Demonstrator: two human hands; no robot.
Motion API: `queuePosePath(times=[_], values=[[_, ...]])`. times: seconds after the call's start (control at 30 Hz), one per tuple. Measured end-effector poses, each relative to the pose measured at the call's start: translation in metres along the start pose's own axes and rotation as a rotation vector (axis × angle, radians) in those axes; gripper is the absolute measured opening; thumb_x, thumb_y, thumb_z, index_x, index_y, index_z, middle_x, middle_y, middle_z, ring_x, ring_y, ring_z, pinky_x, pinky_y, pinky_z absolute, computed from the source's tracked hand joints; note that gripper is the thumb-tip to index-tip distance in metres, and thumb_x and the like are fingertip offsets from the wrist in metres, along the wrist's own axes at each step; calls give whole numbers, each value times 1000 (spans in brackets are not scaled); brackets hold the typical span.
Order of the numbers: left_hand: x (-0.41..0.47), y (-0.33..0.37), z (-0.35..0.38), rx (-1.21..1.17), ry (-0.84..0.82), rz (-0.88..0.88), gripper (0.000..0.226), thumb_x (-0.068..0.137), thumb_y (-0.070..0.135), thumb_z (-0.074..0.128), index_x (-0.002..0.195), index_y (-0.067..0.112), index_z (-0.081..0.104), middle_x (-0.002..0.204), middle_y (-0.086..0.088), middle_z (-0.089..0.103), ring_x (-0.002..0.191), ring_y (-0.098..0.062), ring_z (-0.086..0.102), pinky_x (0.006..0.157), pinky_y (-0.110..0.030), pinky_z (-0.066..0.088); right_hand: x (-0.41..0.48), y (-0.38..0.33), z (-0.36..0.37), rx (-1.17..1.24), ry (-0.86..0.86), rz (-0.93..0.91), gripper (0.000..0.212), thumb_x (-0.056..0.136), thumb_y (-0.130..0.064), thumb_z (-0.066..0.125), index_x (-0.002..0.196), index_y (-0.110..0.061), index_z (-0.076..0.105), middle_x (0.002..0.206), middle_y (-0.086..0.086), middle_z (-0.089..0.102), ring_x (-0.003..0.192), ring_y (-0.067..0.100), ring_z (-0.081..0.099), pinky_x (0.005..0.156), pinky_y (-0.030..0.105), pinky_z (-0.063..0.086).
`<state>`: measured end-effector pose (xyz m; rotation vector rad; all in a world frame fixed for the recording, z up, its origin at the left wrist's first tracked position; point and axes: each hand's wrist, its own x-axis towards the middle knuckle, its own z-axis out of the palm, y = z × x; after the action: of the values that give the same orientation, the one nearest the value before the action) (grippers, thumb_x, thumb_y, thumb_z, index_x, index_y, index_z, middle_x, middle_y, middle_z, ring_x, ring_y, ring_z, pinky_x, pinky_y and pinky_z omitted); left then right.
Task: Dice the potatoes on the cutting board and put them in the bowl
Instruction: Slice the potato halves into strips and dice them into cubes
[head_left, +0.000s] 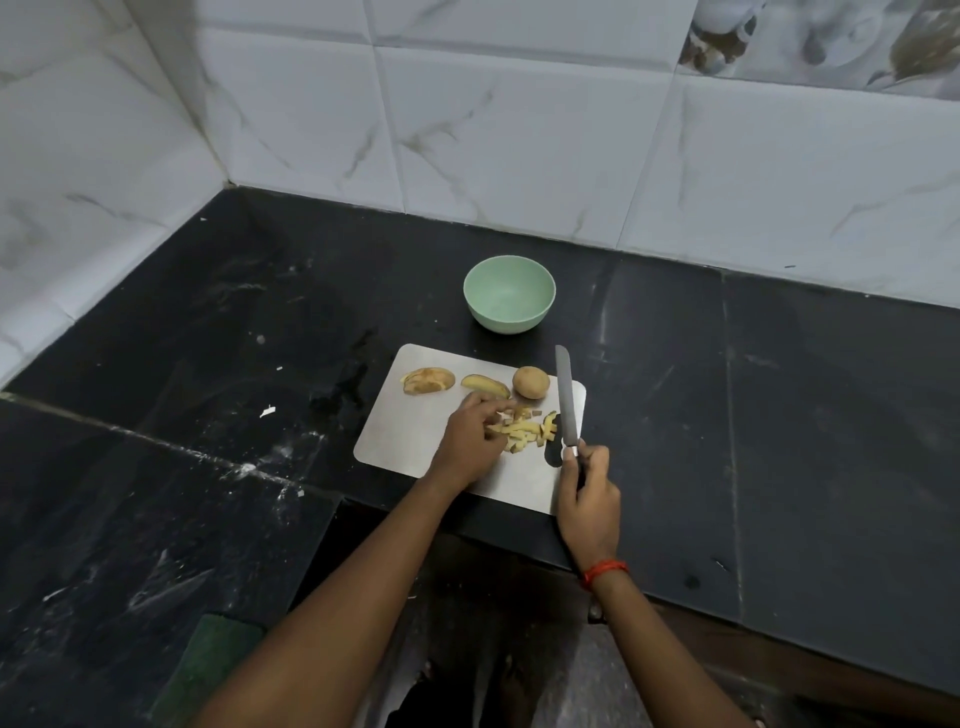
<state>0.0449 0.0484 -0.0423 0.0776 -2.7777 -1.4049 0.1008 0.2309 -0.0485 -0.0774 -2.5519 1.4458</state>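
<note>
The left hand (470, 435), fingers loosely curled, touches cut potato pieces (524, 430) mid-frame. The right hand (589, 496) grips the knife (565, 397). The green bowl (509, 292) above holds nothing.

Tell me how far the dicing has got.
Done: a pile of pale cut potato pieces lies on the steel cutting board. In hand: the left hand touches that pile; the right hand grips the steel knife. Left: two skin-on potato slices and one whole brown potato uncut; the pale green bowl holds nothing.
</note>
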Motion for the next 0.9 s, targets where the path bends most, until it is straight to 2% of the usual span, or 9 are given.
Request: queuePosePath(times=[0.13, 0.2, 0.3, 0.37, 0.43, 0.5, 0.57, 0.67, 0.9], values=[[3, -7, -14, 39, 179, -48, 42, 86, 1, 66, 122, 21, 71, 126, 4, 58, 110, -13, 58, 91, -19, 50, 0, 1, 1, 4, 0, 13, 8, 104, -36, 43, 97, -32, 42, 66, -8, 60, 53, 9, 57, 43, 30, 40], [6, -11, -19, 87, 167, -47, 39, 88, 1, 65, 122, 18, 71, 129, 1, 57, 110, -14, 58, 91, -18, 46, 0, 0, 1, 10, 2, 12, 9, 104, -34, 44, 97, -31, 42, 66, -9, 60, 53, 10, 57, 42, 29, 40], [9, -9, -16, 124, 114, -51, 38, 91, 3, 63, 125, 17, 70, 126, 1, 58, 98, -12, 61, 89, -21, 50, 1, -3, 0, 8, 25, 8, 10, 105, -31, 45, 95, -30, 44, 63, -10, 58, 53, 10, 55, 41, 24, 37], [7, -6, -9, 94, 96, -69, 38, 91, 2, 65, 126, 16, 70, 122, 3, 60, 95, -9, 61, 85, -14, 49, 2, -5, 1, -10, 59, 45, 11, 104, -31, 47, 93, -29, 46, 65, -11, 57, 55, 9, 55, 43, 23, 37], [2, -7, -1, 51, 103, -95, 37, 91, 1, 66, 125, 14, 70, 119, 3, 62, 96, -8, 63, 82, -5, 46, 1, -5, 0, -53, 90, 97, 14, 102, -32, 50, 90, -27, 50, 76, -9, 58, 63, 8, 55, 51, 29, 42], [-2, -10, 1, -2, 132, -114, 36, 89, 0, 67, 123, 12, 71, 116, 2, 64, 97, -8, 65, 82, -4, 48, -7, -2, -3, -133, 98, 131, 14, 100, -34, 53, 91, -23, 55, 93, -4, 54, 70, 13, 55, 59, 31, 47], [-2, -14, 0, -46, 141, -129, 34, 89, 0, 69, 121, 12, 72, 114, 3, 66, 97, -7, 66, 83, -6, 49, -18, 0, -7, -216, 73, 156, 16, 100, -34, 53, 94, -20, 56, 104, -2, 48, 69, 19, 56, 61, 34, 50], [-1, -14, -2, -39, 127, -130, 33, 89, 1, 70, 119, 12, 73, 113, 3, 67, 92, -4, 66, 82, -6, 50, -27, -4, -10, -307, 32, 182, 18, 101, -33, 50, 96, -16, 55, 108, 2, 46, 65, 28, 58, 60, 39, 51], [-1, -5, 10, -7, 96, -130, 36, 90, 2, 67, 125, 9, 69, 113, 1, 61, 92, -6, 63, 80, 0, 45, -42, -18, -2, -401, -50, 134, 14, 101, -31, 51, 101, -17, 53, 106, 1, 46, 60, 34, 60, 52, 34, 40]])
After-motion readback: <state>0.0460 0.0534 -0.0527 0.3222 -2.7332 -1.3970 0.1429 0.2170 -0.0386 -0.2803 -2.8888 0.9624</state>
